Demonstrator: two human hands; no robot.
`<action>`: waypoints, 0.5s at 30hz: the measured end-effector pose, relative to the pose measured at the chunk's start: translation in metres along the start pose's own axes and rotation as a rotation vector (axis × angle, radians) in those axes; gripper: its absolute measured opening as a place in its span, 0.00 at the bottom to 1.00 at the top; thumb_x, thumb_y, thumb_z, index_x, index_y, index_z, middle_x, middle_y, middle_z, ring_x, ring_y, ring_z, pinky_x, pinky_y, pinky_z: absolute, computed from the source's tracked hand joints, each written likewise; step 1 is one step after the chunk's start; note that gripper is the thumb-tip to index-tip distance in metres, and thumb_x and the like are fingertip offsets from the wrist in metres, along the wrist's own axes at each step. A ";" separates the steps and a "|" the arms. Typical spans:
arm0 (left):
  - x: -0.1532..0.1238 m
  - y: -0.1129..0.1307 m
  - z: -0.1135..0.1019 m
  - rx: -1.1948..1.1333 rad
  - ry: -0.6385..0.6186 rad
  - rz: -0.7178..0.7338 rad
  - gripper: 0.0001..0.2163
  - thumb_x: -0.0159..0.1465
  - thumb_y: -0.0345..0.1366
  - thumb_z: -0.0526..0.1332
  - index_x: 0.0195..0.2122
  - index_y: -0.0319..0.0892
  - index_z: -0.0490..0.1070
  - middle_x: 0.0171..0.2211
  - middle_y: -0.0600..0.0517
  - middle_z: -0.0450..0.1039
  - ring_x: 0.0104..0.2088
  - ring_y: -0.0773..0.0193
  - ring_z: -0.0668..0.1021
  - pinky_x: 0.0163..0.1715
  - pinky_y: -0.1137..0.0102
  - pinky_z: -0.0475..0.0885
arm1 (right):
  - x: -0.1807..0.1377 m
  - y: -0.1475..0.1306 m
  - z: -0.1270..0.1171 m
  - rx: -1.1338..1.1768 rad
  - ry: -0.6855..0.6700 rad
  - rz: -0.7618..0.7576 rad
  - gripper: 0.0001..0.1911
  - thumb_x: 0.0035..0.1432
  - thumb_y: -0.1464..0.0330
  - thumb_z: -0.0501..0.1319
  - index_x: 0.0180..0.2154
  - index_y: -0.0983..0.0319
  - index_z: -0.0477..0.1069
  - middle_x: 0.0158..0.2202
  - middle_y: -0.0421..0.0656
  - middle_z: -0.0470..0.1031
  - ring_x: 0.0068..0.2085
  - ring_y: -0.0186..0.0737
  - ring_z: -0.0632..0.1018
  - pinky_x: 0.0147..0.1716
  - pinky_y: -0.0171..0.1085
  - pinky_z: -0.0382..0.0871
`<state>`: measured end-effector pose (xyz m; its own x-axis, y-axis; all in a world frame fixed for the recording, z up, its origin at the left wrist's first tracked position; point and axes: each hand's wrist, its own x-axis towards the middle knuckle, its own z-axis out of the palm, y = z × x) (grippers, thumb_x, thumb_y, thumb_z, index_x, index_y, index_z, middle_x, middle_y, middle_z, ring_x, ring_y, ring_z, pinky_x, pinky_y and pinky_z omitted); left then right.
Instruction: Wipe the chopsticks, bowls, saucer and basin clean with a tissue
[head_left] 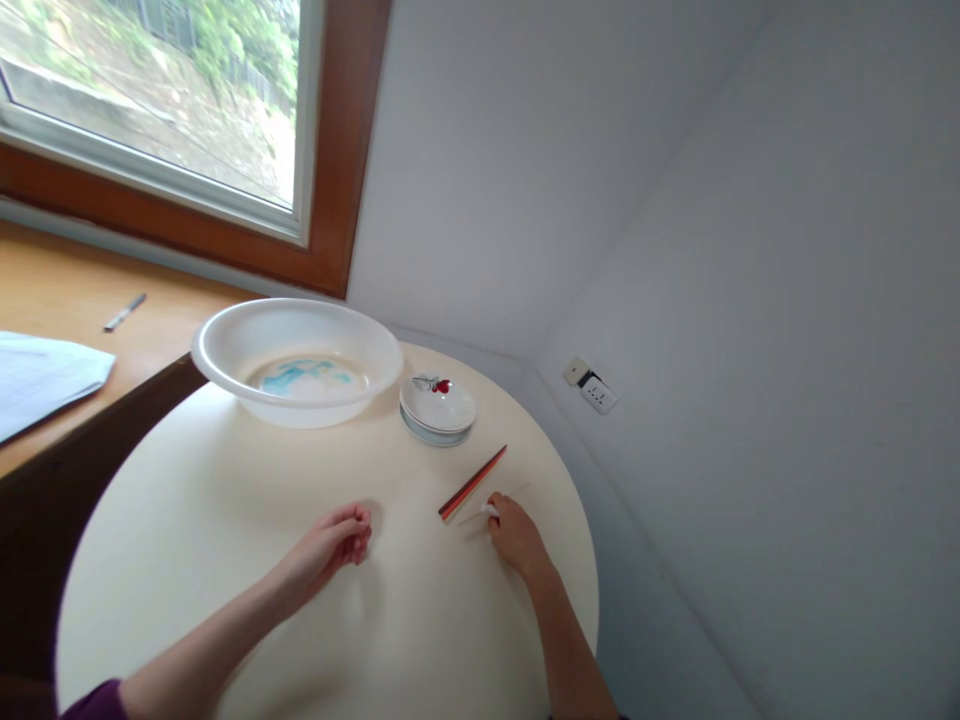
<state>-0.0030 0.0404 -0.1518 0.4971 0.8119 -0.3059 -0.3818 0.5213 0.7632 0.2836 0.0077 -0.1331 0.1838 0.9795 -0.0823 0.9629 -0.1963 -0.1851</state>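
The stack of small plates (pixel 439 405) sits toward the far edge of the round table (pixel 427 630), with a strip of tabletop between it and the rim on its right. On the person's side of the stack, red-and-dark chopsticks (pixel 472 484) lie together on a slant, their tips farthest from the body. Nearer than the stack and a little to its right, the right hand (pixel 517 535) pinches a small white thing (pixel 490 510) between thumb and fingers; a thin pale stick (pixel 471 518) shows on either side of the grip, though whether it is one piece is hard to tell. The left hand (pixel 341 535), nearer and left of the stack, has its fingers curled into a loose fist. Bare tabletop lies between the two hands and runs on to the near edge. Just left of the stack, the wide white basin (pixel 319 412) fills the far side, its rim reaching toward the wooden desk (pixel 176 300) beyond, so room narrows there.
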 end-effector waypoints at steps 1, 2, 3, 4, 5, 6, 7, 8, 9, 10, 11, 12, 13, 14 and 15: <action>0.000 0.000 0.000 0.006 -0.001 0.001 0.06 0.46 0.32 0.64 0.22 0.39 0.67 0.16 0.58 0.62 0.18 0.73 0.64 0.20 0.76 0.59 | 0.000 0.000 0.000 0.000 0.002 -0.005 0.12 0.54 0.77 0.50 0.40 0.62 0.66 0.41 0.47 0.72 0.43 0.39 0.71 0.40 0.33 0.59; -0.001 0.000 0.000 0.010 -0.002 0.001 0.06 0.46 0.32 0.64 0.22 0.39 0.66 0.16 0.58 0.62 0.18 0.73 0.64 0.20 0.76 0.59 | 0.000 0.000 0.000 0.000 0.005 -0.010 0.13 0.54 0.77 0.50 0.40 0.62 0.66 0.41 0.47 0.72 0.43 0.40 0.71 0.41 0.33 0.59; -0.001 0.000 0.000 0.013 -0.003 -0.001 0.06 0.46 0.32 0.64 0.22 0.39 0.66 0.16 0.58 0.62 0.18 0.73 0.63 0.20 0.76 0.58 | 0.000 0.000 0.000 -0.002 0.009 -0.013 0.13 0.54 0.77 0.50 0.40 0.62 0.66 0.41 0.47 0.71 0.43 0.40 0.71 0.41 0.34 0.59; -0.001 0.000 0.000 0.015 -0.003 -0.002 0.06 0.46 0.32 0.64 0.22 0.39 0.66 0.16 0.58 0.62 0.18 0.73 0.63 0.20 0.76 0.58 | 0.000 0.000 0.000 -0.003 0.010 -0.015 0.13 0.54 0.77 0.50 0.41 0.62 0.66 0.41 0.47 0.71 0.43 0.40 0.71 0.41 0.34 0.59; -0.001 0.000 0.000 0.015 -0.003 -0.002 0.06 0.45 0.32 0.64 0.22 0.39 0.66 0.16 0.58 0.62 0.18 0.73 0.63 0.20 0.76 0.58 | 0.000 0.000 0.000 -0.003 0.009 -0.016 0.13 0.54 0.77 0.51 0.41 0.63 0.66 0.41 0.47 0.71 0.42 0.40 0.72 0.41 0.34 0.59; -0.001 0.000 0.000 0.015 -0.003 -0.002 0.06 0.45 0.32 0.64 0.22 0.39 0.66 0.16 0.58 0.62 0.18 0.73 0.63 0.20 0.76 0.58 | 0.001 0.000 0.000 -0.002 0.005 -0.018 0.13 0.54 0.77 0.51 0.41 0.63 0.66 0.42 0.47 0.71 0.42 0.40 0.72 0.40 0.34 0.59; 0.000 0.000 0.000 0.015 -0.002 -0.003 0.06 0.45 0.32 0.64 0.22 0.39 0.66 0.16 0.58 0.62 0.18 0.73 0.63 0.20 0.76 0.58 | 0.001 -0.001 0.000 0.001 0.000 -0.022 0.13 0.54 0.77 0.51 0.42 0.62 0.66 0.42 0.47 0.71 0.42 0.40 0.72 0.40 0.34 0.59; 0.000 0.000 0.000 0.016 -0.002 -0.003 0.06 0.45 0.32 0.64 0.22 0.39 0.66 0.16 0.59 0.62 0.18 0.73 0.63 0.20 0.76 0.58 | 0.001 -0.001 -0.001 0.003 -0.005 -0.025 0.13 0.54 0.77 0.51 0.42 0.62 0.66 0.42 0.46 0.71 0.42 0.40 0.72 0.41 0.34 0.59; 0.000 0.000 0.001 0.017 -0.003 -0.002 0.06 0.45 0.32 0.63 0.22 0.39 0.66 0.16 0.59 0.62 0.18 0.73 0.63 0.20 0.76 0.58 | 0.001 -0.001 -0.001 0.003 -0.009 -0.027 0.13 0.54 0.77 0.51 0.42 0.62 0.66 0.42 0.46 0.71 0.42 0.39 0.72 0.41 0.34 0.59; 0.000 0.000 0.001 0.019 -0.005 0.000 0.06 0.46 0.32 0.63 0.22 0.39 0.66 0.16 0.59 0.61 0.18 0.73 0.63 0.20 0.76 0.58 | 0.001 -0.002 -0.002 0.001 -0.012 -0.027 0.14 0.54 0.77 0.51 0.42 0.62 0.66 0.42 0.46 0.71 0.42 0.39 0.71 0.41 0.34 0.59; 0.000 0.000 0.001 0.021 -0.006 0.000 0.06 0.46 0.32 0.63 0.22 0.39 0.66 0.16 0.59 0.62 0.18 0.74 0.63 0.20 0.76 0.58 | 0.001 -0.002 -0.003 -0.002 -0.013 -0.027 0.14 0.54 0.77 0.51 0.42 0.62 0.66 0.41 0.46 0.71 0.42 0.39 0.71 0.41 0.33 0.59; 0.000 0.000 0.001 0.023 -0.006 0.000 0.06 0.46 0.33 0.63 0.22 0.39 0.66 0.16 0.59 0.62 0.18 0.74 0.63 0.20 0.76 0.57 | 0.001 -0.003 -0.003 -0.004 -0.015 -0.027 0.14 0.53 0.78 0.51 0.41 0.62 0.66 0.41 0.46 0.71 0.42 0.39 0.71 0.41 0.33 0.59; 0.000 0.000 0.001 0.026 -0.005 -0.001 0.06 0.45 0.33 0.63 0.22 0.39 0.66 0.16 0.59 0.62 0.17 0.74 0.63 0.19 0.76 0.57 | 0.001 -0.003 -0.004 -0.005 -0.017 -0.028 0.14 0.53 0.78 0.51 0.41 0.63 0.66 0.41 0.46 0.71 0.42 0.39 0.71 0.41 0.33 0.59; -0.001 0.000 0.002 0.029 -0.004 -0.003 0.06 0.45 0.33 0.63 0.22 0.39 0.66 0.16 0.59 0.62 0.17 0.74 0.63 0.19 0.76 0.57 | 0.001 -0.004 -0.005 -0.007 -0.018 -0.030 0.14 0.53 0.78 0.51 0.41 0.63 0.66 0.41 0.46 0.71 0.42 0.39 0.71 0.41 0.33 0.59; -0.001 0.001 0.002 0.030 -0.001 -0.006 0.06 0.45 0.33 0.63 0.22 0.39 0.65 0.16 0.59 0.62 0.17 0.74 0.63 0.19 0.76 0.56 | 0.001 -0.005 -0.005 -0.008 -0.020 -0.032 0.13 0.54 0.78 0.51 0.41 0.63 0.66 0.41 0.46 0.71 0.42 0.39 0.71 0.41 0.33 0.59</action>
<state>-0.0022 0.0392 -0.1499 0.5001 0.8087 -0.3096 -0.3551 0.5176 0.7785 0.2801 0.0100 -0.1273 0.1494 0.9841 -0.0957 0.9698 -0.1647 -0.1797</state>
